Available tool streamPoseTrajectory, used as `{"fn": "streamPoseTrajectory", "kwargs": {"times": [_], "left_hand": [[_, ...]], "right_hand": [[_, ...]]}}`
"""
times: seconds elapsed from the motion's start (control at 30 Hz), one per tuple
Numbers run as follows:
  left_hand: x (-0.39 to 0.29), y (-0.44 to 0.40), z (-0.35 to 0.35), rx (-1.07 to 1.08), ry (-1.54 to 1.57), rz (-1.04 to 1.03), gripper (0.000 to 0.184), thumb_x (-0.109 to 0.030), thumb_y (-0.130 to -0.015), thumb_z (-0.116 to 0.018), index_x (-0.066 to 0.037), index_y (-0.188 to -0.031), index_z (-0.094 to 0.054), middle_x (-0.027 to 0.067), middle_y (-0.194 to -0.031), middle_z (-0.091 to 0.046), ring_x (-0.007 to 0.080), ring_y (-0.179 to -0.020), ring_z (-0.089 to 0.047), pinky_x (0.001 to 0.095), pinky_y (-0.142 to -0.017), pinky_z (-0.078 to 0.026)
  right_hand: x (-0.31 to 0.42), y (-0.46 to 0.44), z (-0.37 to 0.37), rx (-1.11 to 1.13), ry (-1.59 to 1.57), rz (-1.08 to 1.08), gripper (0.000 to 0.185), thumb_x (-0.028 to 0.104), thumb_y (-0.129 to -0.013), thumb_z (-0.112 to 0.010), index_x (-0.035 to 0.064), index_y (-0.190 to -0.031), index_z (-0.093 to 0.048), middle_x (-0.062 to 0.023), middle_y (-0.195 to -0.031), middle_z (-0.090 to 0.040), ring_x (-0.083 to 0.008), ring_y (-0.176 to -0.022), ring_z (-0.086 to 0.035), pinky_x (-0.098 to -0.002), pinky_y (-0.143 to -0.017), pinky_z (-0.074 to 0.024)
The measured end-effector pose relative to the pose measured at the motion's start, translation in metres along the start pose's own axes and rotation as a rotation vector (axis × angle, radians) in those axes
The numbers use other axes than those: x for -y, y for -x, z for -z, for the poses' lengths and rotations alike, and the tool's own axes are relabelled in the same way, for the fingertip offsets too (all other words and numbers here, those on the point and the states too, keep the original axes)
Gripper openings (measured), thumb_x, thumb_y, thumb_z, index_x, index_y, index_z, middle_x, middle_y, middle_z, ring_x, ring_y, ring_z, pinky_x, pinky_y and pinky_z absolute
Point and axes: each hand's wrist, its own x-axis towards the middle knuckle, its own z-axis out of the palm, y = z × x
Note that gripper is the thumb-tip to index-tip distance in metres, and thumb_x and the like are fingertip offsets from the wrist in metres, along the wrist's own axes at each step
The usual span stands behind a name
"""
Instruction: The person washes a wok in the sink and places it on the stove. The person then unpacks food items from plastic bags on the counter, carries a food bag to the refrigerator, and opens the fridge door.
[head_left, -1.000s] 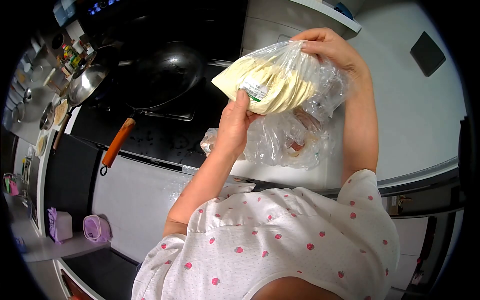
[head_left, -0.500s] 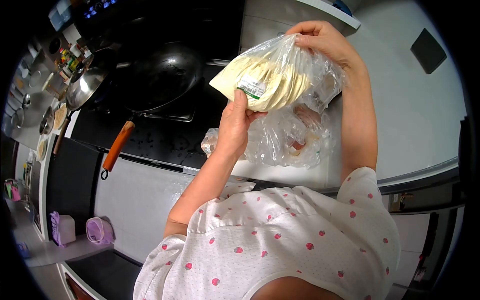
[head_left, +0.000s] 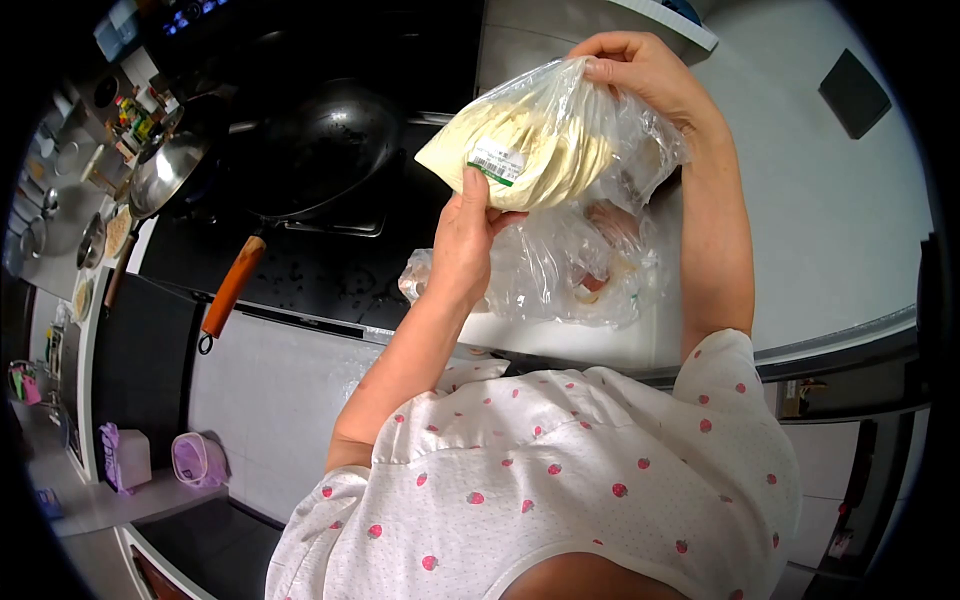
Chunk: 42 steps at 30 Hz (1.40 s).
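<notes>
A clear plastic bag of pale yellow, thin layered food [head_left: 540, 150] hangs between my two hands, above the counter. Its white label with a barcode and a green stripe faces me. My left hand [head_left: 468, 235] grips the lower left of the bag, thumb on the label's edge. Up at the gathered top of the bag, my right hand [head_left: 645, 75] pinches the plastic. Exactly what the layered food is, I cannot tell. Below lie other clear plastic bags [head_left: 540, 275] with reddish-brown contents, partly hidden by the held bag.
On the black stove [head_left: 310, 275] to the left sits a dark wok [head_left: 335, 150] whose orange wooden handle [head_left: 235, 285] juts toward me. Farther left is a lidded pan [head_left: 165, 175]. A dark flat square [head_left: 855, 95] lies on the counter at right. Purple-lined bins [head_left: 200, 460] stand on the floor.
Both hands and the bag have shifted very slightly upward and left in view, along with the scene. The grip on the bag is the same.
</notes>
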Motion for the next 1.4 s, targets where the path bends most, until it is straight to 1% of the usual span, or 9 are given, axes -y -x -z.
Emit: {"fn": "streamPoseTrajectory", "kwargs": {"times": [0.2,0.37,0.83,1.03,1.13,1.2,1.23,1.3,1.4], "left_hand": [[0.003,-0.001,0.005,0.024,-0.054,-0.018,0.055,-0.046,-0.091,-0.032,-0.001,-0.122,-0.041,0.0076,-0.119,-0.048,0.0155,-0.105,-0.046,0.0315,-0.090,-0.035],[0.006,-0.003,0.010,0.063,-0.013,-0.069,0.051,-0.044,-0.088,-0.044,-0.003,-0.120,-0.043,0.0046,-0.115,-0.050,0.0118,-0.097,-0.049,0.0268,-0.084,-0.037],[-0.012,-0.019,0.023,-0.127,0.212,-0.017,0.038,-0.032,-0.087,-0.050,-0.009,-0.116,-0.045,0.0034,-0.111,-0.054,0.0148,-0.099,-0.054,0.0314,-0.084,-0.046],[-0.014,-0.028,0.031,-0.233,0.293,0.027,0.033,-0.029,-0.089,-0.048,-0.008,-0.114,-0.047,0.0048,-0.109,-0.056,0.0158,-0.099,-0.055,0.0325,-0.085,-0.045],[-0.012,-0.030,0.035,-0.214,0.306,0.027,0.031,-0.025,-0.089,-0.048,-0.005,-0.112,-0.048,0.0052,-0.108,-0.056,0.0151,-0.098,-0.055,0.0325,-0.083,-0.045],[-0.010,-0.033,0.043,-0.198,0.231,0.013,0.030,-0.023,-0.089,-0.048,-0.005,-0.112,-0.048,0.0054,-0.108,-0.056,0.0145,-0.096,-0.055,0.0321,-0.083,-0.045],[-0.008,-0.036,0.050,-0.182,0.155,-0.003,0.029,-0.021,-0.089,-0.048,-0.004,-0.112,-0.048,0.0055,-0.107,-0.056,0.0138,-0.095,-0.055,0.0318,-0.082,-0.045],[-0.008,-0.039,0.059,-0.246,0.081,-0.096,0.047,-0.007,-0.082,-0.055,0.000,-0.125,-0.035,0.0099,-0.111,-0.050,0.0166,-0.096,-0.052,0.0286,-0.087,-0.041],[-0.021,-0.035,0.047,-0.314,-0.284,-0.341,0.063,-0.010,-0.078,-0.060,0.000,-0.131,-0.028,0.0164,-0.130,-0.037,0.0251,-0.121,-0.034,0.0328,-0.099,-0.028]], "right_hand": [[0.004,0.002,-0.003,-0.053,0.046,-0.002,0.021,0.015,-0.075,-0.061,0.0017,-0.092,-0.063,0.0033,-0.070,-0.055,-0.0038,-0.060,-0.044,-0.0180,-0.056,-0.0356],[0.000,0.002,-0.002,-0.048,0.017,0.045,0.020,0.014,-0.076,-0.061,0.0017,-0.092,-0.063,0.0032,-0.071,-0.055,-0.0038,-0.061,-0.043,-0.0180,-0.056,-0.0353],[0.013,0.006,-0.007,-0.009,0.042,0.017,0.019,0.014,-0.074,-0.061,0.0024,-0.089,-0.063,0.0024,-0.073,-0.056,-0.0039,-0.065,-0.046,-0.0178,-0.060,-0.0374],[0.007,0.004,-0.003,0.079,0.113,0.065,0.025,0.011,-0.071,-0.060,0.0010,-0.094,-0.060,-0.0004,-0.080,-0.058,-0.0072,-0.073,-0.051,-0.0206,-0.070,-0.0416],[0.008,0.000,-0.001,0.117,0.312,-0.004,0.042,0.015,-0.068,-0.066,0.0025,-0.107,-0.055,-0.0064,-0.097,-0.058,-0.0143,-0.090,-0.054,-0.0238,-0.078,-0.0418],[0.033,0.007,-0.014,-0.127,0.451,0.113,0.016,0.010,-0.073,-0.055,-0.0020,-0.082,-0.060,-0.0090,-0.077,-0.062,-0.0147,-0.072,-0.058,-0.0262,-0.066,-0.0451],[0.035,0.005,-0.016,-0.127,0.451,0.109,0.016,0.010,-0.073,-0.055,-0.0020,-0.082,-0.060,-0.0090,-0.077,-0.062,-0.0147,-0.072,-0.058,-0.0262,-0.066,-0.0451],[0.035,0.003,-0.020,-0.225,0.396,0.257,0.019,0.013,-0.068,-0.056,-0.0028,-0.078,-0.060,-0.0146,-0.075,-0.062,-0.0214,-0.071,-0.060,-0.0303,-0.065,-0.0462],[0.032,-0.005,-0.027,-0.230,0.456,0.356,0.017,0.011,-0.068,-0.055,-0.0017,-0.079,-0.061,-0.0148,-0.076,-0.062,-0.0255,-0.073,-0.061,-0.0318,-0.066,-0.0467]]}}
